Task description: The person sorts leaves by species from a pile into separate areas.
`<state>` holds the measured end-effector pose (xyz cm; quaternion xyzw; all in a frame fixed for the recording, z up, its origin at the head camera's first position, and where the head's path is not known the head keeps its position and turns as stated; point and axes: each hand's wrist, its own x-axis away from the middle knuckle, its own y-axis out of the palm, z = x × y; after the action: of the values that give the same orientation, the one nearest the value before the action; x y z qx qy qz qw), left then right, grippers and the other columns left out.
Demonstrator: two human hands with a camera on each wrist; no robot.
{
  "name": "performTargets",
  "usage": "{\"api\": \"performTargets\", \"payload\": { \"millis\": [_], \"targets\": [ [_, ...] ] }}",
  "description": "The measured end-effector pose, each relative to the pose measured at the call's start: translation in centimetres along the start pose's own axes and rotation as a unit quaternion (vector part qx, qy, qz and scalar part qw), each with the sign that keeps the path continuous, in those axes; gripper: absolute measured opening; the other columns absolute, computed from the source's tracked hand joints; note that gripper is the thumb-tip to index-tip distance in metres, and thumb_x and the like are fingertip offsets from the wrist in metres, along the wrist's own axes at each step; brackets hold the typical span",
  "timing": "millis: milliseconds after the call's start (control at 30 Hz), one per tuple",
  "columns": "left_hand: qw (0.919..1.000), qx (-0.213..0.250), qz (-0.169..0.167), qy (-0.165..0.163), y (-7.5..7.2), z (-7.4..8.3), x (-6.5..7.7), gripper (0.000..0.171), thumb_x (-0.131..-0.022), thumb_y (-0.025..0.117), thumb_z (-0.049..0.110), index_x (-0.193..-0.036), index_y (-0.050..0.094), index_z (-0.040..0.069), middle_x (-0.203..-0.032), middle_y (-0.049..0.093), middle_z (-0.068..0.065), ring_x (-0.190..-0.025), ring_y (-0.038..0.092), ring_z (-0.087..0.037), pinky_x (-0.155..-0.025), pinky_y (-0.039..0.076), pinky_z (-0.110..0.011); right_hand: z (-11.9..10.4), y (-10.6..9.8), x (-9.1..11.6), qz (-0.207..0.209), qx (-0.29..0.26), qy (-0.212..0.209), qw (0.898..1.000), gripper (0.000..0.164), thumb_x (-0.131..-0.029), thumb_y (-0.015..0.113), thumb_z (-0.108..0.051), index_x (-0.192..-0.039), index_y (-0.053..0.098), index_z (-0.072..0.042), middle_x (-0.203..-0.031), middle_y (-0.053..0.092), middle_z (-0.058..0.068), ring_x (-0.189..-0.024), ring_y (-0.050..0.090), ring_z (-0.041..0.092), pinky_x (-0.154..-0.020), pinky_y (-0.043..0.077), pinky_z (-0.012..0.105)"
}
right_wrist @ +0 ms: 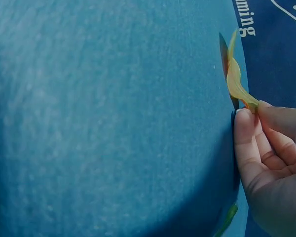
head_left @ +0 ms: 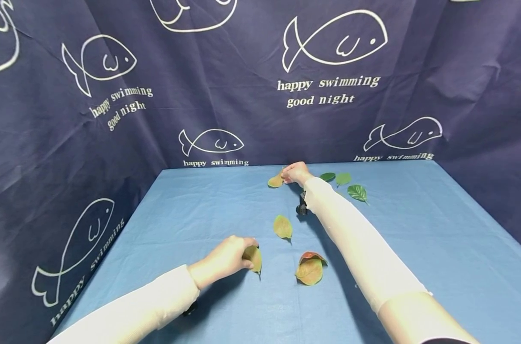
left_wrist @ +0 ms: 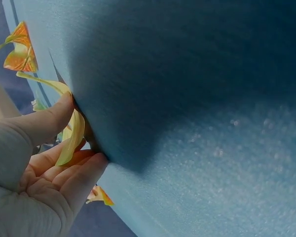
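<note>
My left hand (head_left: 227,258) pinches a yellow-green leaf (head_left: 255,259) low over the front part of the table. In the left wrist view the thumb presses on that curled leaf (left_wrist: 77,131) and the fingertips reach beneath it, down at the cloth. Far back, my right hand (head_left: 297,173) grips one end of a yellow-brown leaf (head_left: 275,181) between thumb and fingers. The right wrist view shows this leaf (right_wrist: 237,81) bent upward, its other end pointing away from the fingertips. Between the hands lies another yellowish leaf (head_left: 283,226).
Nearer the front, a reddish leaf (head_left: 313,256) lies partly under a yellow-brown leaf (head_left: 310,272). Right of my right hand are green leaves (head_left: 327,177), (head_left: 343,178) and a striped green leaf (head_left: 357,192). A blue cloth (head_left: 191,210) covers the table; a dark fish-print curtain (head_left: 260,110) hangs behind.
</note>
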<state>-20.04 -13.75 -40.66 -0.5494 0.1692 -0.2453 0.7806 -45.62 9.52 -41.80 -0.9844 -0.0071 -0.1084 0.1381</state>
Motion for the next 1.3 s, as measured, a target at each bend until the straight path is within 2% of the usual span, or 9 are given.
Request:
{"api": "performTargets", "payload": {
  "millis": [100,200,367,633,933,1133,1300],
  "targets": [
    [1.0000,0.001,-0.004,-0.001,0.0,0.1,-0.1,0.046,-0.078,0.081,0.019,-0.120,0.066,0.007,-0.115,0.070,-0.007,-0.104,0.066,-0.024,-0.084,0.056,-0.034,0.4,-0.4,-0.6,-0.006,-0.010,0.005,1.000,0.017,-0.086,0.067,0.007,-0.102,0.069,0.011,-0.099,0.070,0.023,-0.060,0.064,0.016,-0.068,0.061,0.030],
    [1.0000,0.003,-0.008,-0.004,0.0,0.1,-0.2,0.046,-0.078,0.081,0.019,-0.120,0.066,0.007,-0.116,0.070,-0.007,-0.105,0.066,-0.024,-0.085,0.056,-0.034,0.5,-0.6,-0.8,-0.011,-0.005,0.003,1.000,0.016,-0.086,0.067,0.006,-0.101,0.069,0.011,-0.099,0.070,0.023,-0.062,0.065,0.017,-0.067,0.061,0.030],
    [0.9999,0.007,-0.009,-0.006,0.0,0.2,-0.2,0.047,-0.078,0.081,0.019,-0.120,0.066,0.006,-0.116,0.069,-0.008,-0.105,0.066,-0.025,-0.085,0.056,-0.035,-0.2,-0.7,0.3,-0.017,0.016,0.005,1.000,0.023,-0.089,0.065,0.004,-0.111,0.067,0.010,-0.112,0.067,0.023,-0.065,0.067,0.013,-0.078,0.060,0.031],
    [0.9997,0.020,-0.009,-0.008,-0.2,0.3,0.0,0.047,-0.078,0.081,0.016,-0.121,0.065,0.005,-0.117,0.069,-0.010,-0.107,0.065,-0.026,-0.085,0.056,-0.036,-1.2,-1.0,1.5,-0.058,0.053,-0.008,0.997,0.027,-0.087,0.066,0.006,-0.112,0.064,0.013,-0.108,0.065,0.019,-0.070,0.064,0.012,-0.091,0.057,0.035],
    [0.9998,0.017,-0.008,-0.007,-0.3,0.4,0.1,0.046,-0.078,0.081,0.015,-0.120,0.065,0.005,-0.116,0.069,-0.010,-0.106,0.066,-0.026,-0.085,0.057,-0.036,-1.2,-1.5,1.5,-0.068,0.054,-0.003,0.996,0.029,-0.086,0.067,0.006,-0.114,0.064,0.011,-0.115,0.065,0.021,-0.074,0.065,0.012,-0.092,0.056,0.035],
    [0.9998,0.017,-0.008,-0.008,-0.3,0.5,0.0,0.046,-0.078,0.081,0.015,-0.120,0.065,0.005,-0.116,0.069,-0.010,-0.106,0.066,-0.026,-0.086,0.056,-0.036,-0.8,-1.9,1.0,-0.076,0.011,0.009,0.997,0.034,-0.086,0.065,0.009,-0.121,0.061,0.011,-0.130,0.059,0.023,-0.090,0.067,0.018,-0.095,0.054,0.034],
    [0.9998,0.017,-0.007,-0.008,-0.3,0.3,0.1,0.047,-0.078,0.081,0.015,-0.120,0.065,0.004,-0.116,0.069,-0.011,-0.106,0.065,-0.027,-0.085,0.057,-0.037,-1.1,-2.3,1.0,-0.080,0.013,0.001,0.997,0.036,-0.089,0.063,0.007,-0.125,0.059,0.010,-0.132,0.057,0.023,-0.111,0.064,0.028,-0.096,0.054,0.033]
  ]
}}
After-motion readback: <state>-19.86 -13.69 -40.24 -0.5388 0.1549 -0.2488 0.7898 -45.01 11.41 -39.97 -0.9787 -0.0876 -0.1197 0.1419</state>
